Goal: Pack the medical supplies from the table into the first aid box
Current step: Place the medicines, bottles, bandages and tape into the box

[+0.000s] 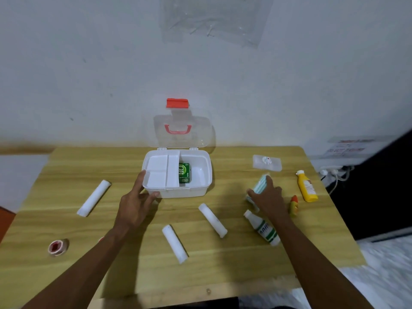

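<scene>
The white first aid box [200,188] stands open at the table's middle, its clear lid [181,132] upright. A white tray insert [158,168] fills its left half and a green packet [184,172] lies in the right half. My left hand [136,197] grips the box's front left corner. My right hand [268,196] is closed on a teal-striped white packet [260,185] to the right of the box. Three white rolls lie on the table: the left roll [93,198], the middle roll [175,243] and the right roll [213,220].
A white bottle with a green label [264,228] lies under my right wrist. A yellow bottle [307,186], a small red-green tube [293,205] and a clear flat packet [267,162] lie at the right. A red tape roll [57,247] sits front left. The wall stands right behind the box.
</scene>
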